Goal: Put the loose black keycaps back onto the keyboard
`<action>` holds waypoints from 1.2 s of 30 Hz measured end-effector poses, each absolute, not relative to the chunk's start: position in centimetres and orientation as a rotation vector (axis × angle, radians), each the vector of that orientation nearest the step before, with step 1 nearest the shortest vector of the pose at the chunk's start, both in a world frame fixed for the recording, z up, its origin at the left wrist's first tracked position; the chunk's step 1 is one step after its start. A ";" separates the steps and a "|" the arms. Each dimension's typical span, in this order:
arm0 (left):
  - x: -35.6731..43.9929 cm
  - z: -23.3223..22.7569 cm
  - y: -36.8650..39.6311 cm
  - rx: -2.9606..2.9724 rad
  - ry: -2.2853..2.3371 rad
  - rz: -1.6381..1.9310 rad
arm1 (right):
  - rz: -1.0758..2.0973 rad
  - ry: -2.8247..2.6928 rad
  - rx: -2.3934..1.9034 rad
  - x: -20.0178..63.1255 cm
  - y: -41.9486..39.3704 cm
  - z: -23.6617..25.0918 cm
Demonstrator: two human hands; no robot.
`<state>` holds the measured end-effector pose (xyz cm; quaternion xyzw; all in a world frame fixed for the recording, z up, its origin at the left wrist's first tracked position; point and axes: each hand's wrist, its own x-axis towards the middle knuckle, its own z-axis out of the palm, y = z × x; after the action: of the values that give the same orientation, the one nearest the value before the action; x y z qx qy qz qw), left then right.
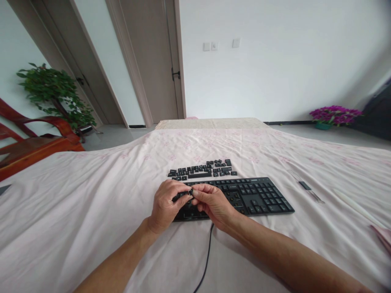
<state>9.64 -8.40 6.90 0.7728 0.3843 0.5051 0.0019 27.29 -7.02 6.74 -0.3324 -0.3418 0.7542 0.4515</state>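
Note:
A small black keycap (190, 192) is pinched between the fingertips of both my hands, above the left part of a black keyboard (265, 194). My left hand (167, 202) grips it with thumb and forefinger from the left. From the right, my right hand (214, 202) closes its thumb and fingers on the same keycap. Many keys are off the keyboard's middle section, while the number pad and top row still carry theirs. My hands cover much of its left side. Loose keycaps (227, 162) lie behind the keyboard, along with a long space bar (199, 175).
A pink-white cloth (122, 203) with folds covers the surface. To the right lies a keycap puller (305, 186) with a black handle and wire ends. The keyboard's cable (208, 256) runs toward me. A wooden chair (45, 138) stands at the left.

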 end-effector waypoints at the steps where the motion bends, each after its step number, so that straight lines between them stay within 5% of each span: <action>1: 9.6 6.8 -8.4 2.423 1.218 1.594 | 1.851 -0.851 -0.813 27.3 -7.1 6.8; 36: 10.9 6.9 -8.8 1.402 1.265 1.135 | 1.644 -1.269 -0.995 27.7 -6.0 7.6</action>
<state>10.85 -8.80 6.89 0.5676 0.5121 0.4595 0.4522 27.74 -6.04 7.55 -0.3947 -0.5034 0.6521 0.4069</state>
